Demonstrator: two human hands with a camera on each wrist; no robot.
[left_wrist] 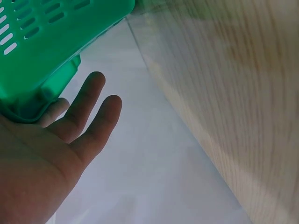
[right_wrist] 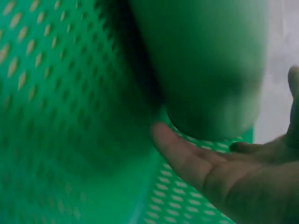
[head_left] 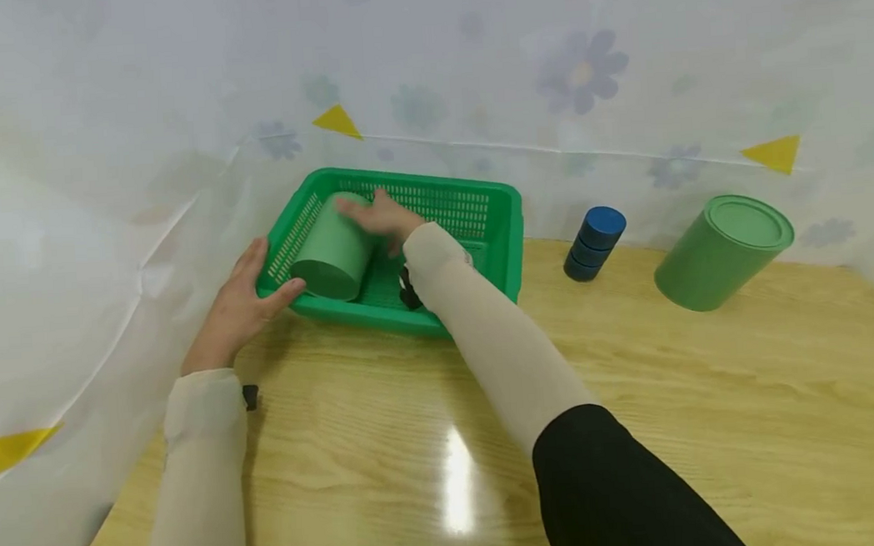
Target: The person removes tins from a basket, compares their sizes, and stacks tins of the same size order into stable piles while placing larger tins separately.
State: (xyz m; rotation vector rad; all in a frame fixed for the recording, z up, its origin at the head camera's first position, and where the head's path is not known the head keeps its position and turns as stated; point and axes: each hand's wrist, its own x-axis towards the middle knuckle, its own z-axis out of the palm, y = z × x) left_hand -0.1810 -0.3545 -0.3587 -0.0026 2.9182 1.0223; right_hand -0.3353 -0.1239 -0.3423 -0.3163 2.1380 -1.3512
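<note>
A green plastic basket (head_left: 379, 314) with slotted sides sits on the table near the back wall. Inside it, at the left end, a light green cylindrical canister (head_left: 333, 250) lies tilted. My left hand (head_left: 236, 306) rests at the basket's front left corner, thumb over the rim and the other fingers outside; the left wrist view shows those fingers (left_wrist: 88, 105) extended and spread. Reaching into the basket, my right hand (head_left: 384, 216) is beside the canister's far end, blurred. In the right wrist view its fingers (right_wrist: 180, 154) stretch out close to the canister's rounded end.
To the right of the basket stands a dark blue ribbed cylinder (head_left: 593, 245). Farther right is a second green canister (head_left: 721, 251), upright and lidded. A flowered white sheet (head_left: 470, 79) with yellow triangles hangs behind and at the left of the wooden table (head_left: 357, 445).
</note>
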